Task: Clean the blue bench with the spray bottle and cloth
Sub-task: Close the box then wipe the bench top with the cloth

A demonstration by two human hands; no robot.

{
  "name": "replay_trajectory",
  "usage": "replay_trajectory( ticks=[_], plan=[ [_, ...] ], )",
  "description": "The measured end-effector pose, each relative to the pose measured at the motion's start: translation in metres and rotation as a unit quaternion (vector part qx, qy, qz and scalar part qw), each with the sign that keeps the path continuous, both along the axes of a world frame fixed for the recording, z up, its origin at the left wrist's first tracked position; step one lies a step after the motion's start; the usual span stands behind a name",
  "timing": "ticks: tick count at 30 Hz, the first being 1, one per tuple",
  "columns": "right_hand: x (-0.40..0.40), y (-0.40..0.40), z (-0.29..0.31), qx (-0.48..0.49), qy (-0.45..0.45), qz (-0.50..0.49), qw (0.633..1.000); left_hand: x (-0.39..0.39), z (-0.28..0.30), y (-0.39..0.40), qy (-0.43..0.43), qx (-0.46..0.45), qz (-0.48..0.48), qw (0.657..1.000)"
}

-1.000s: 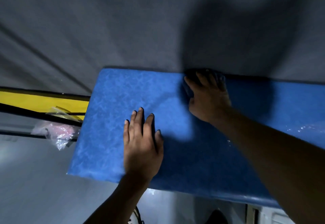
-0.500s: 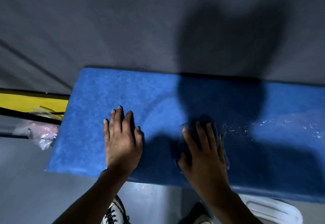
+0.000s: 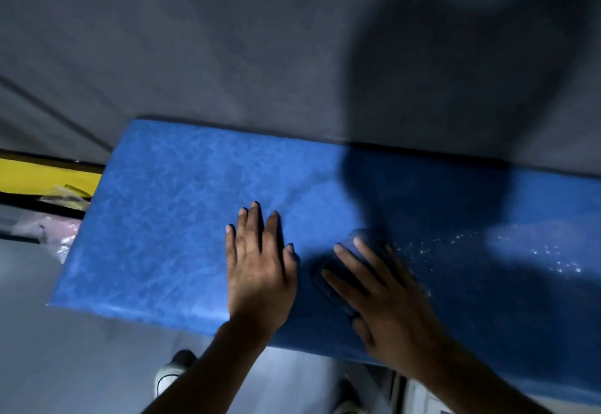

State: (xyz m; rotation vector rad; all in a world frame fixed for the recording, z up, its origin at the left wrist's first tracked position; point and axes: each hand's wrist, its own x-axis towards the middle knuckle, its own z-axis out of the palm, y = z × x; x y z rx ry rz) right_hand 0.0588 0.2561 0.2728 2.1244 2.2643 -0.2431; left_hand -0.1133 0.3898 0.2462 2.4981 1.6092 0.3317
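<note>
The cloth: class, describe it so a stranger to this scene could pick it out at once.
Find the blue bench along the grey wall. Near its front edge two hands lie flat; the cloth is the dark blue pad under the right hand, while the left hand rests on bare bench.

Your blue counter point(image 3: 169, 225) carries a dark cloth point(image 3: 335, 270), scattered droplets point(image 3: 553, 257), and both flat hands.

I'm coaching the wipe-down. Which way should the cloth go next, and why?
Probably slide the right hand and cloth rightward: spray droplets still glisten on the blue bench there, while the left hand braces flat.
</note>
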Motion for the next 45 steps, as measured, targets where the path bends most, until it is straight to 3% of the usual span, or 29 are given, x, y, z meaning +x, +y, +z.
replay_trajectory(
  ticks=[3, 11, 16, 20, 25, 32, 38, 45],
  plan=[
    [0.036, 0.034, -0.002, 0.007, -0.015, -0.011, 1.0, 0.012, -0.002, -0.009, 0.023, -0.008, 0.017, 1.0],
    [0.095, 0.107, -0.016, 0.071, -0.02, -0.191, 0.979, 0.011, -0.005, -0.007, 0.03, -0.029, 0.024, 0.999],
    [0.085, 0.099, -0.012, 0.057, 0.021, -0.36, 0.931, 0.012, -0.005, -0.007, 0.023, -0.032, 0.022, 0.999],
    [0.066, 0.059, -0.012, 0.06, 0.021, -0.394, 0.917, 0.01, -0.004, -0.009, 0.018, -0.028, 0.019, 0.999],
    [0.022, -0.008, -0.008, 0.049, 0.042, -0.39, 0.919, 0.01, -0.002, -0.011, 0.01, -0.042, 0.013, 0.999],
    [0.013, -0.084, -0.005, 0.053, 0.046, -0.291, 0.954, 0.015, 0.003, -0.016, -0.023, -0.073, -0.002, 0.997],
    [0.023, -0.095, -0.001, 0.042, -0.002, -0.245, 0.969, 0.088, -0.003, -0.079, -0.103, -0.015, -0.176, 0.979],
    [0.066, -0.08, -0.009, 0.039, -0.014, -0.152, 0.987, 0.127, -0.009, -0.11, -0.041, 0.003, -0.132, 0.99]
  ],
)
